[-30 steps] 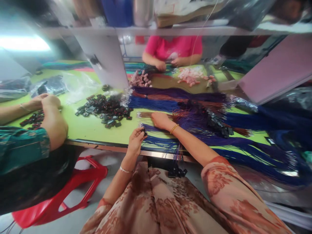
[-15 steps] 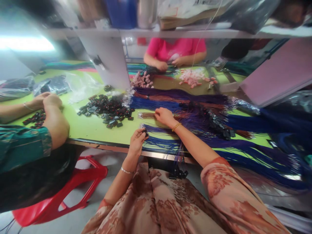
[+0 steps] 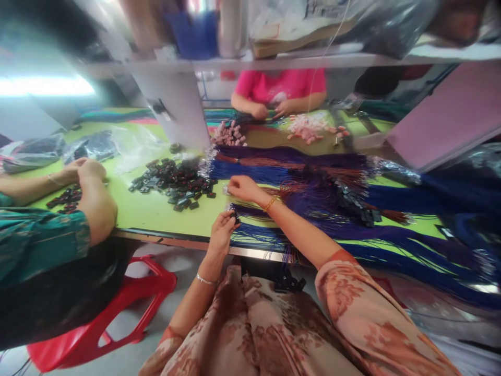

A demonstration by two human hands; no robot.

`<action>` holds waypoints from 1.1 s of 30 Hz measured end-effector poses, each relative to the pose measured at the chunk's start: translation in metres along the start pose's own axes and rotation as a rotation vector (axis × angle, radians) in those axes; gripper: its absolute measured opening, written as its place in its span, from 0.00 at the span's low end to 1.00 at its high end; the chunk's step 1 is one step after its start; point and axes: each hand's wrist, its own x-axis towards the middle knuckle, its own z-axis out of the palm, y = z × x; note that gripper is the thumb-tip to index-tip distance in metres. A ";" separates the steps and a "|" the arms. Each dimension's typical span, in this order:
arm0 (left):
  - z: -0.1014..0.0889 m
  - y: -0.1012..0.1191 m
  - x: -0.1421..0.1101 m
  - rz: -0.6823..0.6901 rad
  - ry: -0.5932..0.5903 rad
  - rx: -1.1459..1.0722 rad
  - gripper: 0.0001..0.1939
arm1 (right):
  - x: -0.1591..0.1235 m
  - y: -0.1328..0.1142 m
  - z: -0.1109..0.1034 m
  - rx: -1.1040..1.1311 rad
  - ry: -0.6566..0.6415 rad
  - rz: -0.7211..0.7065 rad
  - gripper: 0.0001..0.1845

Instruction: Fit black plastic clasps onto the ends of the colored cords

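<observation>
My left hand (image 3: 221,231) pinches a small black connector housing (image 3: 235,217) between thumb and fingers, just above the table's front edge. Further back, my right hand (image 3: 246,189) reaches across the wires, its fingers closed at the end of a bundle of brown wires (image 3: 277,191) with silvery tips. How many wires are in the fingers is hidden. Purple wires (image 3: 258,210) and blue wires (image 3: 254,233) lie between and beside my hands, their tips pointing left. Left of my hands spreads a pile of black connector housings (image 3: 176,180).
Another person's hands (image 3: 88,169) work at the left over black housings (image 3: 64,198). Opposite, a person in pink handles wires near pale pink connectors (image 3: 307,128). A shelf (image 3: 313,60) crosses above the table. A red stool (image 3: 144,297) stands below, left. Connected black housings (image 3: 289,282) hang at the front edge.
My right hand has slid left along the brown wires to their silvery ends. My left hand still holds the black housing in nearly the same place. The view has tilted slightly.
</observation>
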 end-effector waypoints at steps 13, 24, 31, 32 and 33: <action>-0.001 0.000 0.000 0.003 -0.025 -0.010 0.17 | -0.085 -0.003 0.003 0.259 0.000 -0.010 0.06; -0.001 0.001 0.000 -0.003 -0.047 -0.003 0.18 | -0.093 -0.004 0.009 0.141 0.021 -0.079 0.03; -0.002 0.002 0.000 -0.008 -0.049 0.017 0.19 | -0.095 -0.002 0.013 -0.078 0.035 -0.207 0.04; -0.002 0.002 0.000 -0.010 -0.051 0.022 0.20 | -0.095 -0.002 0.014 -0.118 0.027 -0.222 0.05; -0.002 0.001 -0.001 -0.009 -0.052 0.033 0.20 | -0.095 -0.001 0.015 -0.155 0.018 -0.233 0.06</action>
